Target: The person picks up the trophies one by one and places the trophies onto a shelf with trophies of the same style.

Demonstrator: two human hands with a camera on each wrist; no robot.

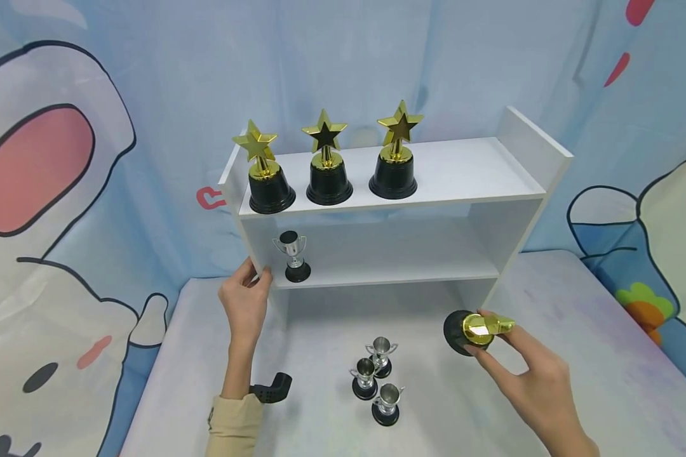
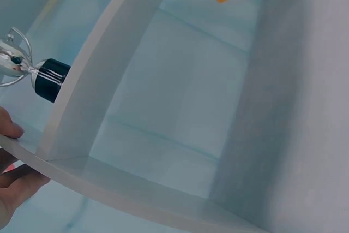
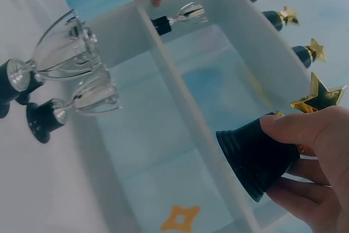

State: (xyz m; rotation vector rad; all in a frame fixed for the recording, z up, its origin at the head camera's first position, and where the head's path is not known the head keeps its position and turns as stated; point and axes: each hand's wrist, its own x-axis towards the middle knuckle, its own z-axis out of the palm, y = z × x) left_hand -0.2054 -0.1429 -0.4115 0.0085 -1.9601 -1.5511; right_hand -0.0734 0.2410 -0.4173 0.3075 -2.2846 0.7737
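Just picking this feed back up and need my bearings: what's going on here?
A person's right hand holds a gold star trophy in front of the right side of a white shelf unit, while the left hand grips the unit's left side panel. Three other star trophies stand in a row on the top shelf. One silver cup is on the shelf below, toward the left, and three more cups stand on the table.

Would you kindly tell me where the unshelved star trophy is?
In the head view, the star trophy is on the right, held by the right hand, right of the three silver cups.
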